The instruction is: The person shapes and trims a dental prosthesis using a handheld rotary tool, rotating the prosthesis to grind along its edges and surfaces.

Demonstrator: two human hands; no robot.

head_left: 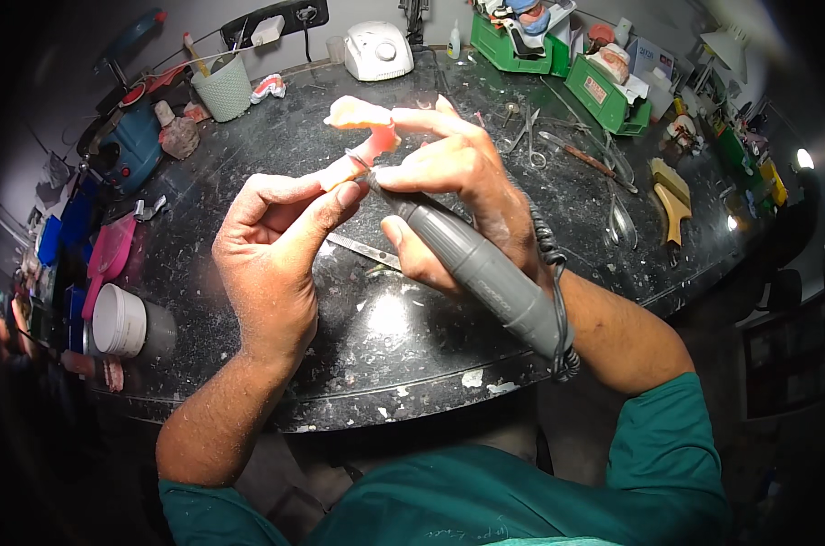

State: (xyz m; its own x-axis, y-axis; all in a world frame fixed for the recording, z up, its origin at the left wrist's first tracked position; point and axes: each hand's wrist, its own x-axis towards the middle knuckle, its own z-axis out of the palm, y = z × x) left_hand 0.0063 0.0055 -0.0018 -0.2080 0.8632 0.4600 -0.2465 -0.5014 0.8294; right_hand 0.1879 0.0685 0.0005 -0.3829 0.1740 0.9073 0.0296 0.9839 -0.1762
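Observation:
My left hand (281, 246) pinches a pink denture piece (382, 140) between thumb and fingers, holding it up above the bench. Its far end is pale and brightly lit, and a small curved metal part shows near my fingertips. My right hand (467, 187) grips a dark grey rotary handpiece (476, 264), which slants from the lower right toward the denture. The tool's tip is close to the denture, beside my left fingertips; I cannot tell whether it touches. A coiled black cord (549, 241) runs along my right wrist. Fine dust covers my left hand.
Beneath my hands a metal strip (362, 249) lies on the black bench (412, 364). A white control box (378, 50) stands at the back. Scissors (528, 141), a brush (672, 205) and green bins (603, 98) are to the right; a white tub (120, 320) is at left.

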